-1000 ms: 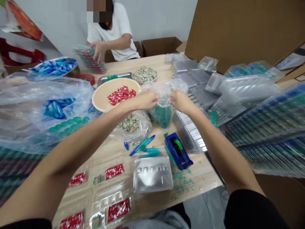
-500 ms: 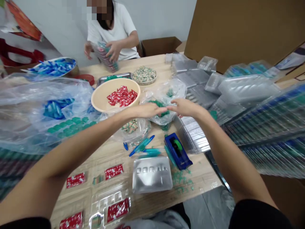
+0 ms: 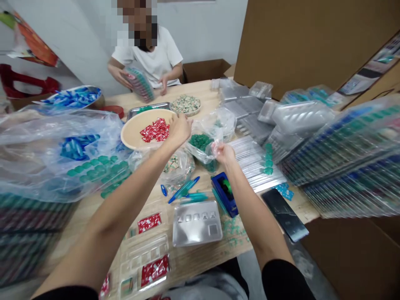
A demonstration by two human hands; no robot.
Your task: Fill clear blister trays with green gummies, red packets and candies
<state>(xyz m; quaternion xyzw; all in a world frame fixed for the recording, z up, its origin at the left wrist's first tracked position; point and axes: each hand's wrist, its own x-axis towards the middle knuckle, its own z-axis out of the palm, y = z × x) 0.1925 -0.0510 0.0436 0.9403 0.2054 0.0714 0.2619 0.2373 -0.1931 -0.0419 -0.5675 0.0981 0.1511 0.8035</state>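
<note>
My right hand [image 3: 224,152] is closed on the gathered edge of a clear plastic bag [image 3: 227,121]. Small green pieces [image 3: 200,142] fill that bag. Just left of it, my left hand [image 3: 181,129] hovers at the right rim of a cream bowl [image 3: 128,132], fingers bent and apart, with nothing visible in them. Red patterned packets [image 3: 155,130] lie in the bowl. Under my left forearm is another clear bag [image 3: 184,166] with beige-and-green pieces. A blue tape dispenser [image 3: 222,191] stands beside my right forearm.
Clear trays [image 3: 146,260], some with red packets, and an upturned tray [image 3: 196,225] lie near me. A phone [image 3: 285,214] rests at the right edge. Stacked filled trays [image 3: 350,154] rise at right. Opposite, a person [image 3: 150,62] handles a filled pack [image 3: 140,85].
My hands have moved apart: the left up and left to the bowl's rim, the right slightly down onto the bag's edge. The view has shifted, revealing the phone. The other person's pack has tilted.
</note>
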